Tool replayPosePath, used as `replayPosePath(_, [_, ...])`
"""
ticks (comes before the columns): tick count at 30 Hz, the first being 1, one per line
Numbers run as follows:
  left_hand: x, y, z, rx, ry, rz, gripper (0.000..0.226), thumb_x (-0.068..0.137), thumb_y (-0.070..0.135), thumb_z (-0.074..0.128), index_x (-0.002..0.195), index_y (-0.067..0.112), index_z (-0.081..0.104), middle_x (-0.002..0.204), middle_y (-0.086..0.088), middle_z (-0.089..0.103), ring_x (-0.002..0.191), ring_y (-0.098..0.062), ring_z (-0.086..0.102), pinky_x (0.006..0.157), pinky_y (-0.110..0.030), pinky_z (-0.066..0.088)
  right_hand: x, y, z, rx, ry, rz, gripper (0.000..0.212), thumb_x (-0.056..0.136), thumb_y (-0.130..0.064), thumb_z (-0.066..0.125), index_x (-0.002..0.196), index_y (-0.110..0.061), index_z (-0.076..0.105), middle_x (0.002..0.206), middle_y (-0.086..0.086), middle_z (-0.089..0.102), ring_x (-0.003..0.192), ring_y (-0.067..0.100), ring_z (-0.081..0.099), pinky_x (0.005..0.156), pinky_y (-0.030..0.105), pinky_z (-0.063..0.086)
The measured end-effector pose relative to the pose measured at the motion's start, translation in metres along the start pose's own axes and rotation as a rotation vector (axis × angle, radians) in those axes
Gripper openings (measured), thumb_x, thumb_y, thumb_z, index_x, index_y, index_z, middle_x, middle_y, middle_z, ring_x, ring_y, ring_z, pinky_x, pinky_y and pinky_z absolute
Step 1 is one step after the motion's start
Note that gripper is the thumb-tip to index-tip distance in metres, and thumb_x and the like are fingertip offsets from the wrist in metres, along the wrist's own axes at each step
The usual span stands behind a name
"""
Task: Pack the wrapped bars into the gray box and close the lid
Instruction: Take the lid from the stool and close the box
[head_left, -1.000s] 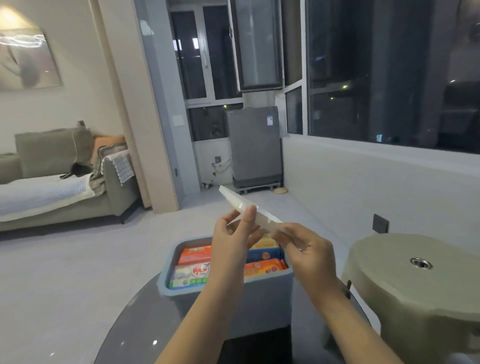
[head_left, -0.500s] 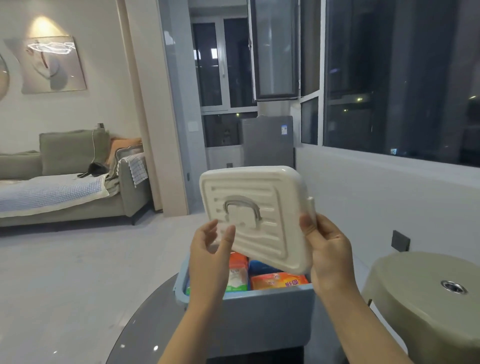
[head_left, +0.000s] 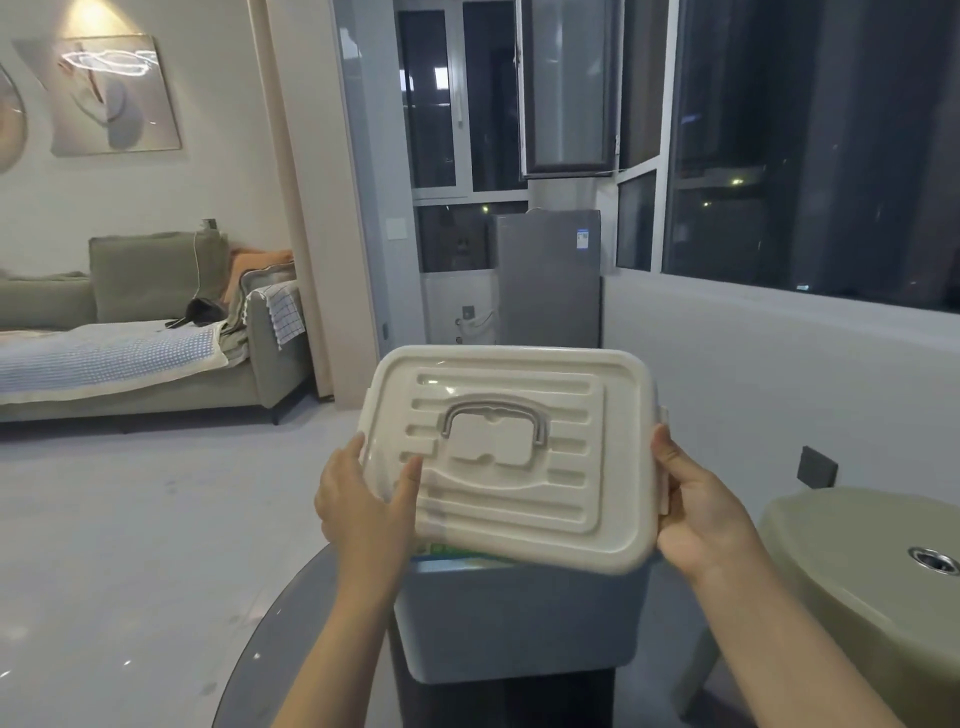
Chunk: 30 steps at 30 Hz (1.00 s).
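Dim evening light fills the living room, where the gray box (head_left: 519, 618) sits on a dark glass table (head_left: 291, 639) with a sliver of wrapped bars (head_left: 452, 552) showing under the tilted cream lid (head_left: 511, 457). The left hand (head_left: 363, 499) and right hand (head_left: 698, 506) each grip a short end of it, thumbs on top, apparently lining it up over the rim to press it shut.
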<state>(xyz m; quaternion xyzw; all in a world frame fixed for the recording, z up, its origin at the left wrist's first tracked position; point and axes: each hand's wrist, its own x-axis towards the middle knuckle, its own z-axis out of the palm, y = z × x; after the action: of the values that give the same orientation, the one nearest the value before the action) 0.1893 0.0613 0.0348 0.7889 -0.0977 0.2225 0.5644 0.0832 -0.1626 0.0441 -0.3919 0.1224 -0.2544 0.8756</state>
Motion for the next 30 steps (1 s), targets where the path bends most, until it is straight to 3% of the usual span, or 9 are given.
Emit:
replayPosePath(6, [0.006,-0.014,-0.005,-0.179,-0.041,-0.142,0.055,0.088,0.029,0.063,0.139,0.018,0.045,0.139,-0.009,0.049,0.127,-0.027,0.047,0.107,-0.046,0.038,0.012,-0.003,-0.019,-0.127,0.047,-0.087,0.045,0.069,-0.037,0.068,0.106,-0.010,0.067,0.096,0.006,0.075,0.086,0.020,0.071,0.067,0.036,0.054])
replayPosePath(11, [0.007,-0.017,-0.004,-0.222,0.003,-0.154,0.048,0.083,0.026,0.069,0.128,0.016,0.057,0.125,-0.004,0.061,0.108,-0.020,0.057,0.089,-0.033,0.044,0.019,0.001,-0.032,-0.282,0.163,-0.270,0.039,0.081,-0.023,0.069,0.117,-0.013,0.059,0.095,0.002,0.073,0.075,0.012,0.072,0.060,0.027,0.054])
replayPosePath(14, [0.008,-0.020,-0.005,-0.260,0.008,-0.227,0.050,0.080,0.028,0.072,0.127,0.016,0.058,0.117,-0.001,0.064,0.105,-0.022,0.060,0.090,-0.035,0.047,0.025,0.004,-0.037,-0.378,0.145,-0.306,0.041,0.080,-0.016,0.069,0.119,-0.013,0.056,0.101,0.002,0.070,0.079,0.011,0.070,0.063,0.024,0.051])
replayPosePath(19, [0.007,-0.024,-0.004,-0.311,-0.001,-0.281,0.022,0.078,0.026,0.073,0.099,0.025,0.066,0.088,0.009,0.069,0.085,-0.017,0.065,0.082,-0.039,0.054,0.035,0.011,-0.042,-0.526,0.074,-0.341,0.046,0.081,-0.016,0.068,0.125,-0.019,0.056,0.112,-0.005,0.067,0.097,0.014,0.065,0.073,0.028,0.050])
replayPosePath(21, [0.007,-0.024,-0.003,-0.317,0.003,-0.300,0.027,0.078,0.027,0.073,0.103,0.022,0.065,0.095,0.003,0.069,0.090,-0.022,0.065,0.085,-0.042,0.054,0.036,0.015,-0.043,-0.581,0.052,-0.339,0.039,0.082,-0.020,0.067,0.119,-0.030,0.061,0.109,-0.012,0.069,0.097,0.011,0.066,0.074,0.027,0.050])
replayPosePath(24, [0.005,-0.026,0.000,-0.330,0.009,-0.354,0.033,0.083,0.026,0.066,0.114,0.015,0.062,0.108,-0.002,0.067,0.098,-0.025,0.062,0.088,-0.046,0.053,0.038,0.018,-0.042,-0.662,0.033,-0.308,0.023,0.086,-0.027,0.061,0.095,-0.047,0.066,0.093,-0.027,0.070,0.085,-0.003,0.066,0.071,0.023,0.049])
replayPosePath(26, [0.005,-0.029,0.002,-0.352,0.003,-0.410,0.033,0.086,0.024,0.060,0.117,0.012,0.061,0.111,-0.002,0.065,0.096,-0.023,0.060,0.081,-0.042,0.052,0.041,0.020,-0.044,-0.654,0.027,-0.270,0.026,0.088,-0.027,0.058,0.106,-0.046,0.060,0.088,-0.034,0.067,0.081,-0.009,0.063,0.068,0.017,0.044])
replayPosePath(28, [0.005,-0.030,0.003,-0.362,-0.034,-0.458,0.031,0.087,0.021,0.056,0.114,0.007,0.061,0.102,-0.002,0.062,0.084,-0.021,0.055,0.070,-0.041,0.051,0.047,0.021,-0.047,-0.639,0.033,-0.215,0.043,0.088,-0.026,0.058,0.130,-0.032,0.051,0.110,-0.025,0.061,0.093,0.000,0.059,0.073,0.019,0.041])
replayPosePath(30, [0.005,-0.031,0.004,-0.355,-0.073,-0.457,0.018,0.087,0.016,0.053,0.093,0.002,0.062,0.085,-0.003,0.053,0.068,-0.018,0.045,0.056,-0.035,0.043,0.051,0.022,-0.052,-0.644,0.039,-0.154,0.051,0.088,-0.026,0.059,0.137,-0.023,0.046,0.130,-0.010,0.053,0.108,0.011,0.054,0.084,0.026,0.041])
